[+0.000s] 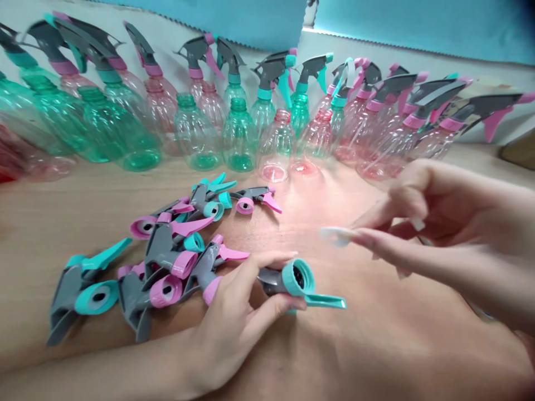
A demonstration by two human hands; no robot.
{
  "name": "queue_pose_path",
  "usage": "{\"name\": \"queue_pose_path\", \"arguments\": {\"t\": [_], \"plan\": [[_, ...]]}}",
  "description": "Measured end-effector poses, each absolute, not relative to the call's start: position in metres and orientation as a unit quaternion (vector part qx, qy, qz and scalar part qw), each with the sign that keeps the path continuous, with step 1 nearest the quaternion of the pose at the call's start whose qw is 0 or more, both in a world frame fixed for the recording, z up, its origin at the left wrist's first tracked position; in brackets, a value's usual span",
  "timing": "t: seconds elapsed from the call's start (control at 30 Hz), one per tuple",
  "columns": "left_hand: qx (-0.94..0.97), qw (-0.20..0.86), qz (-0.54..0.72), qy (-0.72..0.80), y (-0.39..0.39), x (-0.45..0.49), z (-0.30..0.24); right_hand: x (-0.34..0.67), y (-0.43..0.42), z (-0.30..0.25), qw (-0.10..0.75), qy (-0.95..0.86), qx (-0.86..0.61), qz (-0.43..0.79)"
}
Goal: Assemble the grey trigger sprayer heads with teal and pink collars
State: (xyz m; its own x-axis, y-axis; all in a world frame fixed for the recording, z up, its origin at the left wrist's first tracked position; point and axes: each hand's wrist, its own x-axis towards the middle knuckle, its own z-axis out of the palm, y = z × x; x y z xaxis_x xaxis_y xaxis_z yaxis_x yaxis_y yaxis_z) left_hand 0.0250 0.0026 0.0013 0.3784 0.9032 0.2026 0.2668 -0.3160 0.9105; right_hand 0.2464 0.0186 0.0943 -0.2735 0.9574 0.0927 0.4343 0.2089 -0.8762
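My left hand [238,317] is closed around a grey spray trigger head [271,281] with a teal collar and teal lever. The collar's open end faces up and toward the right, and its inside looks dark. To the right and a little higher, my right hand [434,223] pinches a small white ring-like washer [335,236], slightly blurred, between thumb and finger. A gap separates the washer from the collar. Left of my left hand lies a pile of grey trigger heads [159,250] with pink or teal collars; white discs show inside some collars.
Behind the pile stand uncapped green bottles [198,136] and pink bottles [276,145]. Further back, a row of bottles carries fitted spray heads [267,72], reaching toward the right side. Blue scalloped cloth [251,22] hangs at the back. Everything stands on a wooden table [334,356].
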Motion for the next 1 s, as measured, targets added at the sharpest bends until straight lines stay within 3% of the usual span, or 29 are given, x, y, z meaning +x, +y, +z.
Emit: {"name": "queue_pose_path", "arguments": {"t": [0.07, 0.2, 0.33, 0.6, 0.8, 1.0], "plan": [[0.714, 0.424, 0.374, 0.412, 0.004, 0.025, 0.003, 0.244, 0.021, 0.091, 0.351, -0.681, -0.479, 0.429], [0.735, 0.43, 0.365, 0.377, 0.006, 0.025, 0.005, 0.24, 0.026, 0.084, 0.286, -0.635, -0.463, 0.548], [0.746, 0.414, 0.358, 0.379, 0.006, 0.025, 0.007, 0.238, 0.027, 0.081, 0.265, -0.632, -0.444, 0.578], [0.741, 0.42, 0.354, 0.387, 0.005, 0.025, 0.002, 0.233, 0.022, 0.08, 0.24, -0.686, -0.429, 0.536], [0.77, 0.343, 0.363, 0.397, 0.005, 0.025, 0.002, 0.228, 0.022, 0.078, 0.221, -0.716, -0.435, 0.498], [0.762, 0.391, 0.344, 0.386, 0.003, 0.023, 0.0, 0.228, 0.021, 0.078, 0.213, -0.726, -0.42, 0.501]]}}
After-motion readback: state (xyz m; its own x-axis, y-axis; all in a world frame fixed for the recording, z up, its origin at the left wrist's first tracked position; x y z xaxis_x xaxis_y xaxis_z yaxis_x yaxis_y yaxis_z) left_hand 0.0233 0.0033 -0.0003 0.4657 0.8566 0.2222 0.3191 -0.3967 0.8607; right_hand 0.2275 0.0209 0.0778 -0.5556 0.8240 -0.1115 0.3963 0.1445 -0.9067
